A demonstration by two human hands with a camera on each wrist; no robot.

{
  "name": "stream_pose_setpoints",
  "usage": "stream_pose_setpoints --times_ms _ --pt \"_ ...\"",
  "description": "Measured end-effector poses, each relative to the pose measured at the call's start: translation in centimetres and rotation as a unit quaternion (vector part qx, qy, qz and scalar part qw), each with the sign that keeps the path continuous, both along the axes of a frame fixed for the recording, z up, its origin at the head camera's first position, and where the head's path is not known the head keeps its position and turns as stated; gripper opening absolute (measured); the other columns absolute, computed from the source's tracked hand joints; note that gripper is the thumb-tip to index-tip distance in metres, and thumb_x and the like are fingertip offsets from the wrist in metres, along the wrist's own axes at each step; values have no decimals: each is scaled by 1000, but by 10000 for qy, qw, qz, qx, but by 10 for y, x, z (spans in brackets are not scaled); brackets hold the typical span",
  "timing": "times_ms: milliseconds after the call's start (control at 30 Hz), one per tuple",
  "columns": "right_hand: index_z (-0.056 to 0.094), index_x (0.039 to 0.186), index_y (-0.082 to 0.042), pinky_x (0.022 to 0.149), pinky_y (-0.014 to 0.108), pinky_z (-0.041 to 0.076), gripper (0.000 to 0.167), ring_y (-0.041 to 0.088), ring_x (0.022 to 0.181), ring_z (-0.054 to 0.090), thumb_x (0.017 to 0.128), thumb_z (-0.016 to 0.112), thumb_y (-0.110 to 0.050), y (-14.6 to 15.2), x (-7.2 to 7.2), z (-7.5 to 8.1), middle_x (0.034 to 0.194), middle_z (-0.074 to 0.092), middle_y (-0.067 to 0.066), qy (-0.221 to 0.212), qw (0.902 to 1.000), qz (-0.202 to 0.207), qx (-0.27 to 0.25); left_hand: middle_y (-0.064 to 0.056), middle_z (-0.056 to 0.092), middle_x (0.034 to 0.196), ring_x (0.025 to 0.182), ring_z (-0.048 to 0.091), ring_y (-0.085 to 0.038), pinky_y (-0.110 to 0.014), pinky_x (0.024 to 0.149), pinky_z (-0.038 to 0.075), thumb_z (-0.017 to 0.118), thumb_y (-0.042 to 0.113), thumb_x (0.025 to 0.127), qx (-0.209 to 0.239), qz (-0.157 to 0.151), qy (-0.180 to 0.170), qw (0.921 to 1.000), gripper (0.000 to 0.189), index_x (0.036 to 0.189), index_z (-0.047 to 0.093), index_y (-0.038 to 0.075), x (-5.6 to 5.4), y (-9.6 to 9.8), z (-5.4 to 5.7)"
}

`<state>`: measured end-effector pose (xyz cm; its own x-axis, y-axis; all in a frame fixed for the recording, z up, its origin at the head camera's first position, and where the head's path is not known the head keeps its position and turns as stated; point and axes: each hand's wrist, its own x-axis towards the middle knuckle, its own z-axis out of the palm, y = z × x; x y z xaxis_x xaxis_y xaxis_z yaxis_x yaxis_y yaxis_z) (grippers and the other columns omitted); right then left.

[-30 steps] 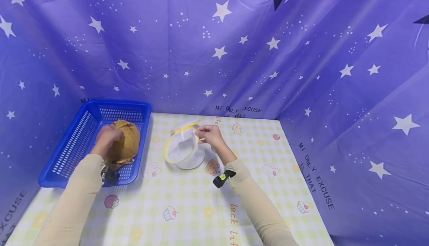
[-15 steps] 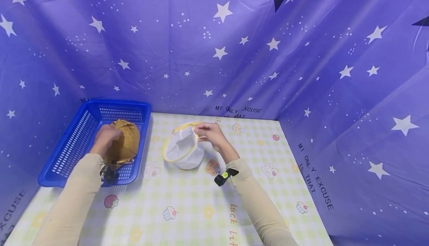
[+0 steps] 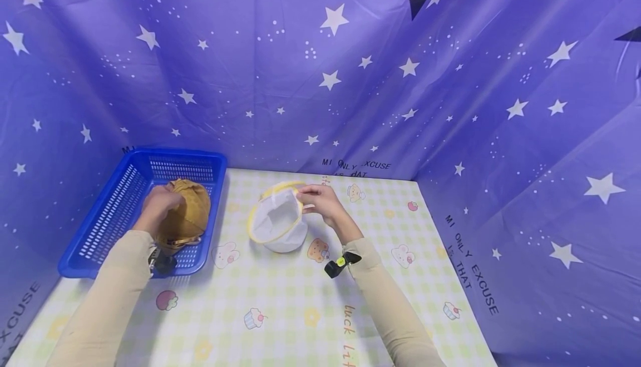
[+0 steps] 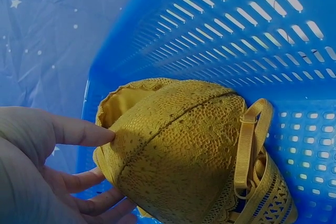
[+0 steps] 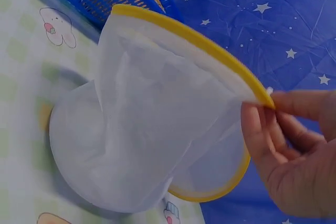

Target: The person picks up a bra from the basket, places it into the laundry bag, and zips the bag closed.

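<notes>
two hands are engaged, one per item. the left hand pinches the edge of the bra, thumb on the lace face and the other fingers tucked behind the edge. the bra, mustard-coloured, sits cup outward just ahead of that hand, inside the basket, near its right wall; a strap is looped at the far end from the fingers. the right hand pinches the yellow rim of the bag between thumb and fingertips. the bag, white with a round base, stands on the table just left of that hand, its mouth gaping and tilted toward the person, a yellow-edged flap behind. bag and basket are apart.

surface: green-and-white checked cloth, printed with bears, rabbits, cupcakes and lettering; basket at the left, blue, perforated. room: purple-blue curtain with white stars, dots and black lettering on the visible sides. both sleeves are beige; each wrist bears a black camera.
</notes>
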<state>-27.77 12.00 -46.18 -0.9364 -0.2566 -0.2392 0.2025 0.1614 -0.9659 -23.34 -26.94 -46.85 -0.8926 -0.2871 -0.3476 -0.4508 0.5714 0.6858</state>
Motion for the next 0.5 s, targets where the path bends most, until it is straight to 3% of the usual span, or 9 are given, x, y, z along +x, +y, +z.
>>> stream_pose_setpoints --times_ms 267,500 --pt "69 109 7 63 25 62 20 12 68 65 92 68 -3 6 4 0 87 67 4 80 9939 -879 665 -15 48 81 81 48 -32 -31 58 40 65 15 75 -390 -119 55 9992 28 69 37 15 0 4 2" --pt "71 103 3 57 24 59 20 12 65 63 90 75 -12 4 8 -4 81 66 3 67 9902 -860 1097 0 33 62 62 38 -21 -31 52 33 61 10 68 -189 -55 83 9998 29 63 34 18 0 5 1"
